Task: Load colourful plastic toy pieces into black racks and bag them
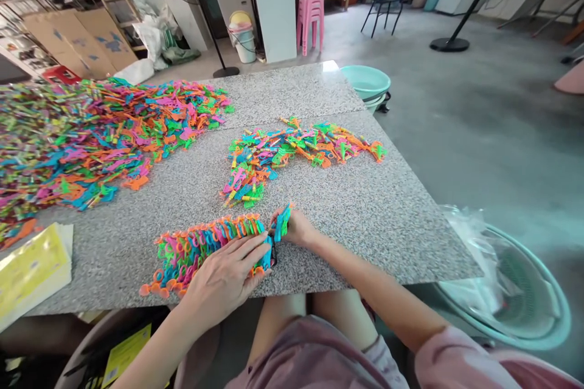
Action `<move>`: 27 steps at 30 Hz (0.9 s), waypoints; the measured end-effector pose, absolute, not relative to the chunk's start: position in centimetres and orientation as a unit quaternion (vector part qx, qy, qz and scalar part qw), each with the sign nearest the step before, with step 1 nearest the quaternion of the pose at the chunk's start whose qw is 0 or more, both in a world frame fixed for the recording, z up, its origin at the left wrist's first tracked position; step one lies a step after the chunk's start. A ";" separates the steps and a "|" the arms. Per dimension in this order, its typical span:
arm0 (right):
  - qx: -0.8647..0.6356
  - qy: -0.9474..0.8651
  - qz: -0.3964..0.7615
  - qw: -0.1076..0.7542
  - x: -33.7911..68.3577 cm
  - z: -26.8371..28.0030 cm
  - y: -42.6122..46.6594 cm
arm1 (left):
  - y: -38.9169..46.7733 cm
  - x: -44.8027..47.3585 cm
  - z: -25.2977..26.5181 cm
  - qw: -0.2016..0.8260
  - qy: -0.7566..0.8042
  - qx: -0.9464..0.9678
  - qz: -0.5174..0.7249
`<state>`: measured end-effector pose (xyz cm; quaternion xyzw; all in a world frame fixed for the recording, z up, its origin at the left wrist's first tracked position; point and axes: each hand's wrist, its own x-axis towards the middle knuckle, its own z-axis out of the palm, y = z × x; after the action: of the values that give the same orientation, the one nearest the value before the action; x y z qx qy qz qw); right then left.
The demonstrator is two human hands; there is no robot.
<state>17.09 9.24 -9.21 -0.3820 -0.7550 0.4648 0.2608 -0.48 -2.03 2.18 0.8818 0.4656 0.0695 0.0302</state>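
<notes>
A tight row of small colourful plastic pieces (194, 244), with round orange ends along both sides, lies near the front edge of the granite-look table (365, 237). My left hand (228, 267) rests over the row's right end, its fingers stretched out across the pieces. Just right of the row, my right hand (294, 228) is closed around a few blue and green plastic pieces (282, 223) standing on edge. Part of a dark, thin item (274, 253) shows at the row's right end; its kind is unclear. The right fingertips are partly hidden behind the held pieces.
Loose plastic pieces (292, 149) are scattered ahead, and a big heap (114, 134) covers the far left. A stack of yellow printed cards (36, 267) lies at the left edge. Beside the table stand a green basin (365, 79) and a basket with clear bags (547, 316).
</notes>
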 end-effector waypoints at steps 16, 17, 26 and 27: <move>-0.341 -0.845 0.346 0.224 19.4 -8.5 6.3 | -2.4 1.9 3.4 0.027 0.387 0.920 0.054; -0.378 -0.822 0.345 0.252 21.5 -9.2 4.8 | -2.5 3.2 3.4 0.022 0.353 0.934 0.057; -0.612 -0.585 0.294 0.444 31.0 -11.3 -7.5 | -2.2 10.0 0.5 -0.015 0.200 0.963 0.181; -0.577 -0.601 0.338 0.438 30.9 -11.3 -7.7 | -1.8 8.8 -0.1 -0.008 0.207 0.956 0.206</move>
<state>30.88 -7.67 -11.32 -0.5771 -0.6006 0.3383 0.4379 8.81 -1.81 -0.08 0.9563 0.2074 0.2059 -0.0077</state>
